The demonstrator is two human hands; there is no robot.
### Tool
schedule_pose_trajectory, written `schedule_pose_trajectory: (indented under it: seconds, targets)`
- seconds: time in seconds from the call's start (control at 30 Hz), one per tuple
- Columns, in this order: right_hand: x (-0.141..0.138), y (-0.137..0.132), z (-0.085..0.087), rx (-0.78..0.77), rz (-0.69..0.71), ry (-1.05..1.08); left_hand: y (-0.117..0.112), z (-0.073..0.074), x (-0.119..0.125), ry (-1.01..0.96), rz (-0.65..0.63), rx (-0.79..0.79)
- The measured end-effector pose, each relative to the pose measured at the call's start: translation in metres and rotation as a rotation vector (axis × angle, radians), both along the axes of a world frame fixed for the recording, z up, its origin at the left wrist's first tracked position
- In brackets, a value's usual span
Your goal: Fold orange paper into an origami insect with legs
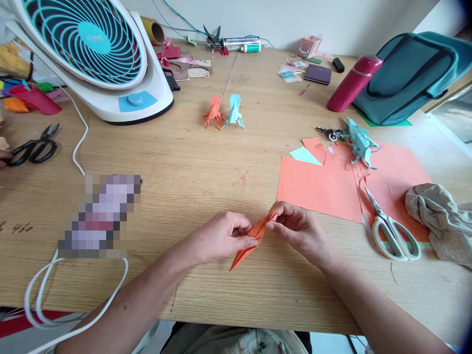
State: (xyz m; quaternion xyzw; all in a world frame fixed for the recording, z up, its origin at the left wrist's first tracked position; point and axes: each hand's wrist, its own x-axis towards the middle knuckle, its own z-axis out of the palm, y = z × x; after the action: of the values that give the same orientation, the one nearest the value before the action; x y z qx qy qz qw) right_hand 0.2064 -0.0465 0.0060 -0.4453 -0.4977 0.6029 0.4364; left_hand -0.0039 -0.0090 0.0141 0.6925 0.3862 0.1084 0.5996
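Note:
Between my two hands is a folded piece of orange paper (244, 253), narrow and pointed at its lower end. My left hand (223, 238) pinches its middle, thumb on top. At its upper right tip, my right hand (297, 223) grips the paper between thumb and fingers. Just beyond my right hand lie flat orange sheets (317, 189). Farther back stand an orange folded paper figure (214, 112) and a light blue one (234, 110), side by side. Another light blue paper figure (359, 141) rests on the sheets at the right.
White-handled scissors (394, 236) lie on the orange sheets, beside a crumpled grey cloth (438, 216). A fan (92, 54) stands back left, near black scissors (35, 145) touched by another person's hand (4, 156). A white cable (123, 275) crosses by my left forearm. A pink flask (354, 82) leans at right.

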Motion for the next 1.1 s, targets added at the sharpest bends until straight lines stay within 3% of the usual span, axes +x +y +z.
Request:
schedule_pose_trajectory:
  seconds: [0.13, 0.33, 0.53, 0.7, 0.9, 1.1]
  targets:
    - [0.004, -0.001, 0.002, -0.053, -0.019, -0.097, 0.001, 0.005, -0.004, 0.063, -0.033, 0.035]
    - [0.001, -0.008, -0.001, -0.174, -0.168, -0.061, 0.001, 0.007, -0.002, 0.046, 0.040, -0.105]
    - [-0.003, -0.017, -0.005, -0.172, -0.254, 0.011, -0.003, 0.004, 0.004, 0.047, 0.141, 0.064]
    - [-0.001, -0.029, -0.003, -0.200, -0.313, 0.010, -0.014, 0.009, 0.006, -0.012, 0.163, -0.010]
    - [0.001, -0.045, -0.008, -0.196, -0.371, 0.019, -0.022, 0.007, 0.008, 0.142, 0.078, 0.142]
    - [0.010, -0.054, -0.007, -0.204, -0.228, -0.175, -0.035, 0.001, 0.014, 0.198, 0.058, 0.453]
